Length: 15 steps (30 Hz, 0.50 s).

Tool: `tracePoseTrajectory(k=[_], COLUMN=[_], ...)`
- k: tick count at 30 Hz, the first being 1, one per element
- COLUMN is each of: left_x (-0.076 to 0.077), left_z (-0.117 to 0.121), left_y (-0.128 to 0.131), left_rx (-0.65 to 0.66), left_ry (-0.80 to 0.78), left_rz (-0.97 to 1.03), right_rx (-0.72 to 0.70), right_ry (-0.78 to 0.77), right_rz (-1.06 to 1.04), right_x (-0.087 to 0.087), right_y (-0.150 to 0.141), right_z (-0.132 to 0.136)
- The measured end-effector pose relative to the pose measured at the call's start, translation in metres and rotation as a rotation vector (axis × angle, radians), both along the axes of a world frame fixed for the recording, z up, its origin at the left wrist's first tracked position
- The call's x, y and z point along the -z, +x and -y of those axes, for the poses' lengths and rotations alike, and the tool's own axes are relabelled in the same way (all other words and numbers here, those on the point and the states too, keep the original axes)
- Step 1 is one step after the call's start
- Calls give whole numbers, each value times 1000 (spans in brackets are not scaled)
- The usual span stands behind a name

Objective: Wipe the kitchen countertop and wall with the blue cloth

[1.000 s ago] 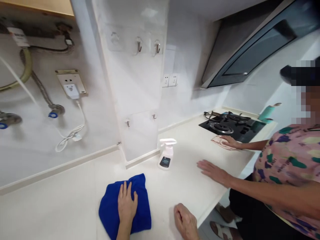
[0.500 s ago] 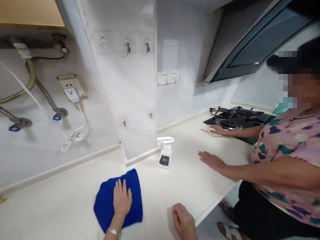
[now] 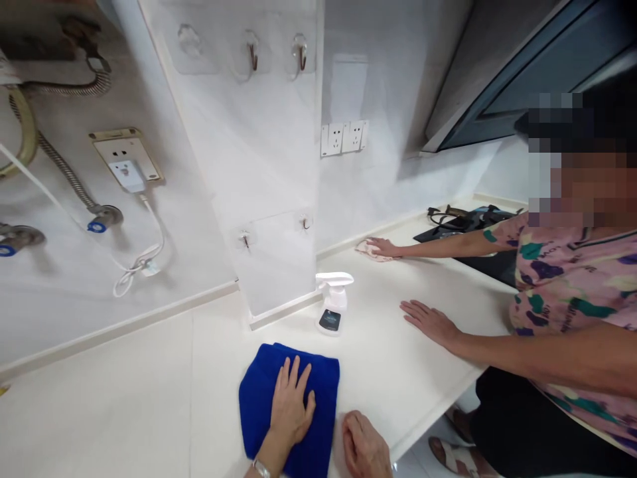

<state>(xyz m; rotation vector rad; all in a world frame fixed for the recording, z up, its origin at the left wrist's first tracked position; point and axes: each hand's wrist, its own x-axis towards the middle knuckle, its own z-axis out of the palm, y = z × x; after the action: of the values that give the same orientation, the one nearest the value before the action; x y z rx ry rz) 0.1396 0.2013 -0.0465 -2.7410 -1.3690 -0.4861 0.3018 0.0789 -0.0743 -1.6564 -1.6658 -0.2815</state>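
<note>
My left hand [image 3: 292, 406] lies flat on a folded blue cloth [image 3: 259, 398], fingers stretched forward and thumb apart. The cloth rests on the white countertop [image 3: 124, 398] and reaches the bottom edge of the view. Just right of it, my right hand [image 3: 367, 446] is curled into a loose fist on the counter near its front edge, with nothing showing in it. Beyond the cloth stands an upright white spray bottle [image 3: 333, 302] with a dark label, close to the wall corner; neither of my hands touches it.
To the right another person [image 3: 572, 285] leans over the counter, one hand on a pale cloth [image 3: 365, 249], the other flat on the surface. Behind that arm is a black gas stove [image 3: 488, 265] under a range hood [image 3: 522, 86]. A wall pillar [image 3: 279, 279] juts out behind the bottle.
My left hand and the blue cloth have slid to the right, closer to my right fist. The other person's far hand has moved the pale cloth leftward from the stove along the wall.
</note>
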Motion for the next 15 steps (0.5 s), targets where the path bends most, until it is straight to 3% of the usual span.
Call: tracePoseTrajectory(k=[7, 12, 15], left_x=[3, -1, -5], left_z=[-65, -87, -92], left_y=[10, 13, 23], left_rx=[-243, -467, -522], left_ry=[3, 60, 112], left_rz=[87, 106, 122], right_rx=[-35, -62, -65], right_ry=[11, 50, 57], right_rz=[-33, -88, -104], right_x=[15, 14, 14], right_y=[6, 4, 4], right_z=[0, 1, 0])
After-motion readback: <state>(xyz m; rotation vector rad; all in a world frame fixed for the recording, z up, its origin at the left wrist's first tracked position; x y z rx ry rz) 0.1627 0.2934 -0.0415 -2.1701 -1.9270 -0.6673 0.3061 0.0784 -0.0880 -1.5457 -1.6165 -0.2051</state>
